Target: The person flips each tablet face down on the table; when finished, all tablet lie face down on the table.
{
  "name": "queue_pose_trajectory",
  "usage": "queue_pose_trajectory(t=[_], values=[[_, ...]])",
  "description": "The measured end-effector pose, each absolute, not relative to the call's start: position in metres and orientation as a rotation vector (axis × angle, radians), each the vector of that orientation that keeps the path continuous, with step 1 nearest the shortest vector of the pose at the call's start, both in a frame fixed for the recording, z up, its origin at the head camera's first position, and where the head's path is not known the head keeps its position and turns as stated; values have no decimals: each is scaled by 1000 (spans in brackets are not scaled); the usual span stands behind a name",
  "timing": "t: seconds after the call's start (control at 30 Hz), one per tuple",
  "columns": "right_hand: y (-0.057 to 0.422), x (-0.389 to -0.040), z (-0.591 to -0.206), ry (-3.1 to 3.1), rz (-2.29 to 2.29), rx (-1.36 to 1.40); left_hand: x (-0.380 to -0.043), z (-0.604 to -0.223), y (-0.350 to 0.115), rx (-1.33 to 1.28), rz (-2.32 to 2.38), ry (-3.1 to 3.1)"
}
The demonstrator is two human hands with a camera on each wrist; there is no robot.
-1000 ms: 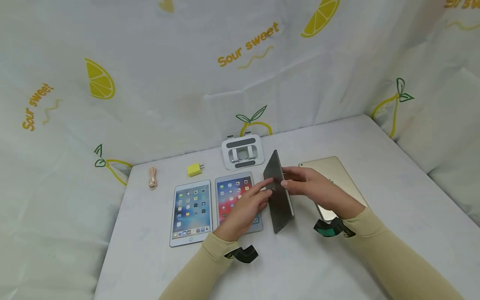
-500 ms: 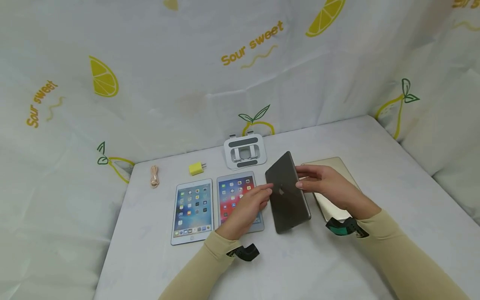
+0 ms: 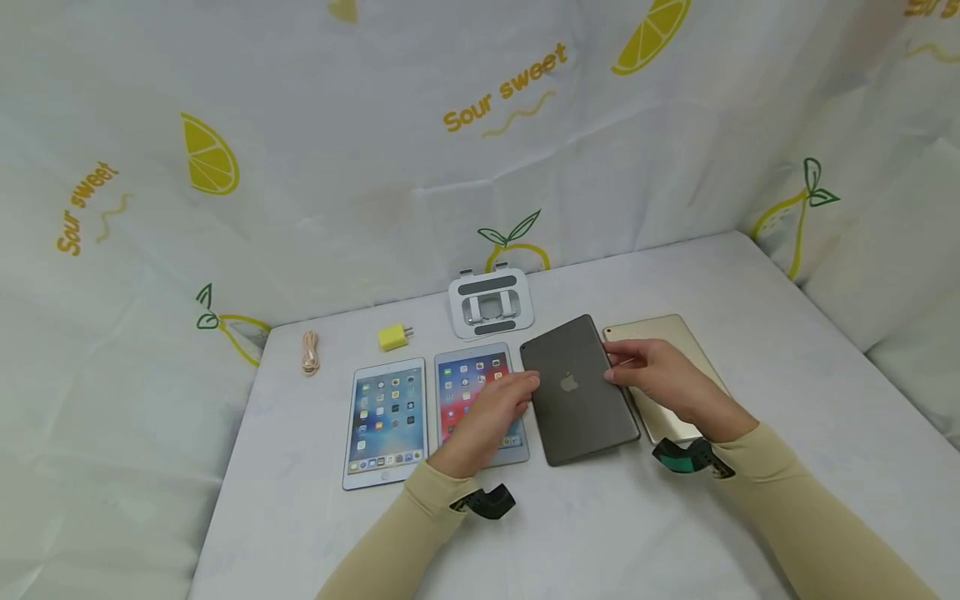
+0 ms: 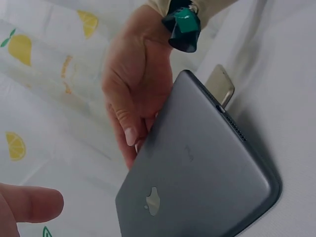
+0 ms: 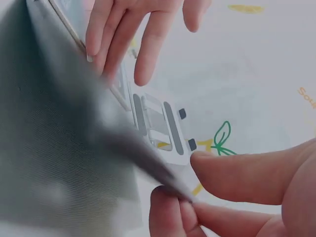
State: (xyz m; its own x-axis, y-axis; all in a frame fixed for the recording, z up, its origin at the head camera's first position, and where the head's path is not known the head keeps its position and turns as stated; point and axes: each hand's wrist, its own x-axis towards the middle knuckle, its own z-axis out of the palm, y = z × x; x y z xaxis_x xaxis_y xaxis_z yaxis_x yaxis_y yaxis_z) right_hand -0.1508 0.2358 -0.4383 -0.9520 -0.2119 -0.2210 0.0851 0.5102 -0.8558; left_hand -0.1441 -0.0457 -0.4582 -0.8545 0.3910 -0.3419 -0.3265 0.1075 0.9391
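Three tablets (image 3: 386, 421) lie flat; right-hand fingers (image 3: 627, 377) pinch a fourth tablet (image 3: 581, 407) (dark).

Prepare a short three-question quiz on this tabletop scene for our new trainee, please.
1. Which of the hands pinches the dark tablet by its edge?
A) only the left
B) only the right
C) neither

2. True or false: in the head view, the yellow adapter lies between the coiled cable and the white stand.

3. Fill in: in the head view, the rightmost tablet is ____ in colour.

Key: 1. B, the right hand; 2. True; 3. gold.
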Motion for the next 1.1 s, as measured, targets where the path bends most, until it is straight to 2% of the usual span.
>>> queue_pose_trajectory(t=[0.63, 1.1], values=[[227, -143, -438, 2464, -1301, -27, -142, -457, -49, 80, 1757, 1913], [222, -141, -434, 2522, -1161, -91, -143, -457, -48, 76, 1746, 1947]])
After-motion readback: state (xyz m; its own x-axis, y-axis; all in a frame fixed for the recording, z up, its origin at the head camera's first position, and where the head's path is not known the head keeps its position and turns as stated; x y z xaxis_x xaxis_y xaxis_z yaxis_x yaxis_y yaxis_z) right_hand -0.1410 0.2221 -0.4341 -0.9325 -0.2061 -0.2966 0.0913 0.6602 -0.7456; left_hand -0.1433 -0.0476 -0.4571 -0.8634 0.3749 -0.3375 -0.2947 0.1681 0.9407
